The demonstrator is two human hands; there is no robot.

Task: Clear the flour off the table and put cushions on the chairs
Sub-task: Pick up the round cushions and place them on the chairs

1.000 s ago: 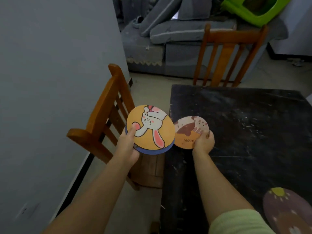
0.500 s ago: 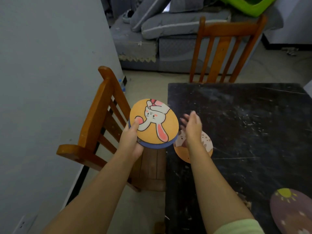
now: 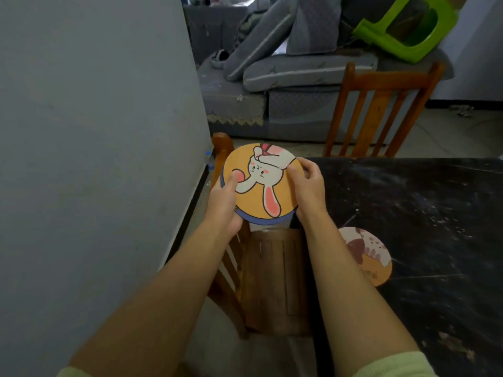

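Observation:
I hold a round orange cushion with a white rabbit (image 3: 265,190) above the wooden chair (image 3: 275,278) at the table's left side. A blue-edged cushion shows just beneath it. My left hand (image 3: 224,204) grips its left rim and my right hand (image 3: 309,190) grips its right rim. A second round cushion, orange with a brown and cream pattern (image 3: 367,255), lies flat on the dark table (image 3: 424,213) near its left edge. White flour specks dust the tabletop.
A grey wall (image 3: 95,131) runs close along the left of the chair. Another wooden chair (image 3: 381,110) stands at the table's far end. Behind it is a grey sofa (image 3: 285,77) with loose cushions and a green plastic stool (image 3: 405,31).
My right hand let go of the brown-patterned cushion, left it on the table, and moved over to grip the rabbit cushion's right rim. The view tilted down towards the near chair.

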